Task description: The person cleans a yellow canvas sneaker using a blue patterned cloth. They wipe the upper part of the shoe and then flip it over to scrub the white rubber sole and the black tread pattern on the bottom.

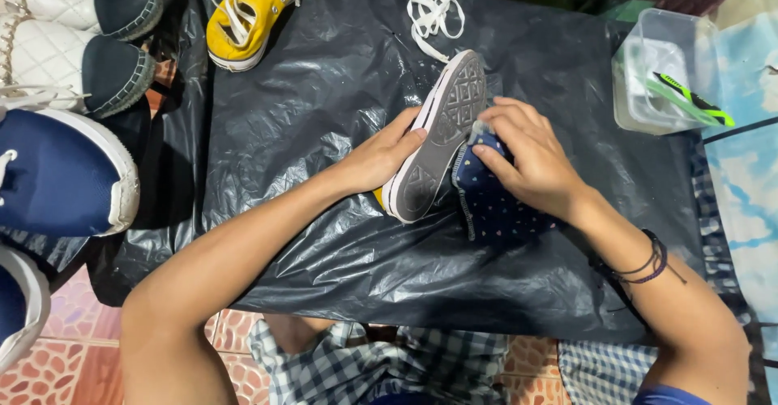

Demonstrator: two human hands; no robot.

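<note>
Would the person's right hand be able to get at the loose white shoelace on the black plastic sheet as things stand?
Probably yes, once freed: the white shoelace lies open on the black plastic sheet, beyond the upturned shoe, with nothing over it. But the right hand is pressing a dark dotted cloth to the sole.

Yellow sneaker (250,12) and loose white lace (433,12) on black plastic sheet (324,97); clear tub (660,69) with green brush (693,101)
</note>
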